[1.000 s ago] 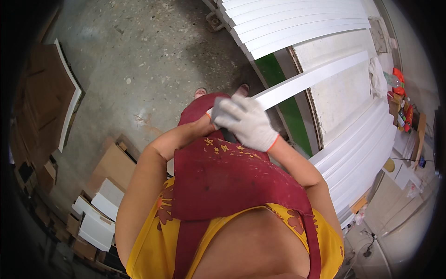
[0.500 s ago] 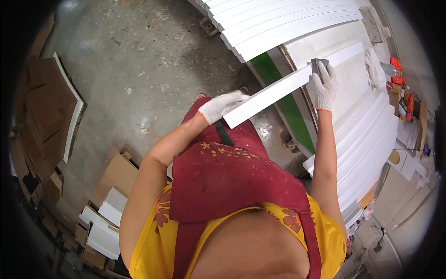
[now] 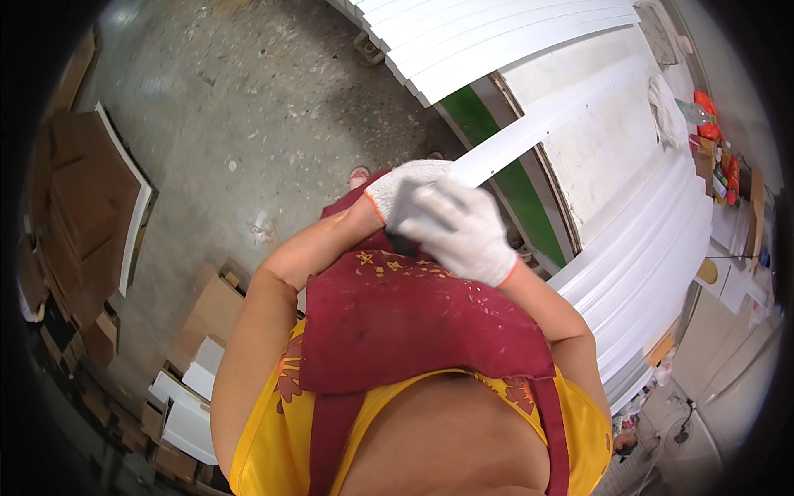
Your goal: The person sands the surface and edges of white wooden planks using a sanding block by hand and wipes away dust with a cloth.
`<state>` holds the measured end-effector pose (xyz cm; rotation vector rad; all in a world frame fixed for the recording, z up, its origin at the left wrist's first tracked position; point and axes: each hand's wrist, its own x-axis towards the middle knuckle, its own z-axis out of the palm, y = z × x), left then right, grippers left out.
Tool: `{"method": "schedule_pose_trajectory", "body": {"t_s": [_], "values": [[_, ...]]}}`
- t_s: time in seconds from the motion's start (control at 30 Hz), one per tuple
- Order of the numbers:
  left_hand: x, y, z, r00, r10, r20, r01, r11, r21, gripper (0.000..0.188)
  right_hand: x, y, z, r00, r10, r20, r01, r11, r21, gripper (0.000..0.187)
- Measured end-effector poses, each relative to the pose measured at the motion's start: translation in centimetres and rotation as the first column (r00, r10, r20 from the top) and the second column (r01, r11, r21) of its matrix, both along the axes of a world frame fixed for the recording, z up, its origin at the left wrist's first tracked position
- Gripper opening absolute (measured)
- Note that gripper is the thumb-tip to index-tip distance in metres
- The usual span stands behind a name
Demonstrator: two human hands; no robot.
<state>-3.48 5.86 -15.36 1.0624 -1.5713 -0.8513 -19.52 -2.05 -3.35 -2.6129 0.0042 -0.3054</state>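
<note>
Right hand (image 3: 470,231) grips grey block (image 3: 404,207) | left hand (image 3: 416,174) grips white strip (image 3: 506,157) | panel rows (image 3: 496,41) either side

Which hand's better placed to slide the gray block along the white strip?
Likely right: right hand holds the gray block; left hand, partly hidden, seems to support the near end of the white strip.

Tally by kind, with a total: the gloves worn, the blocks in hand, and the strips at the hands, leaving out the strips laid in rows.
White gloves: 2
Grey block: 1
White strip: 1
Total: 4
</note>
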Motion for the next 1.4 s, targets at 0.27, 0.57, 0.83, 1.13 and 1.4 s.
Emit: {"method": "schedule_pose_trajectory", "body": {"t_s": [0.27,0.57,0.83,1.13,1.4], "values": [[-0.4,0.5,-1.7,0.276,0.309,-0.910,0.591,0.692,0.414,0.041,-2.1,-6.6,0.0,0.975,-0.222,0.012,0.220,0.958,-0.184,0.046],[-1.3,3.2,-1.7,0.831,0.076,-0.552,0.257,0.826,0.501,0.041,1.3,0.0,-0.4,0.980,0.159,0.117,-0.165,0.985,0.046,0.040],[2.6,6.9,1.2,0.333,0.661,-0.673,0.637,0.369,0.677,0.022,-3.8,-14.3,-2.3,0.934,-0.356,0.019,0.352,0.913,-0.207,0.044],[3.8,12.9,3.7,0.461,0.652,-0.602,0.449,0.413,0.792,0.057,-8.7,-40.0,-6.5,0.605,-0.787,0.122,0.769,0.539,-0.343,0.042],[3.9,14.7,2.1,0.382,0.695,-0.609,0.510,0.391,0.766,0.065,-11.4,-55.8,-6.8,0.237,-0.935,-0.263,0.706,0.352,-0.615,0.042]]}}
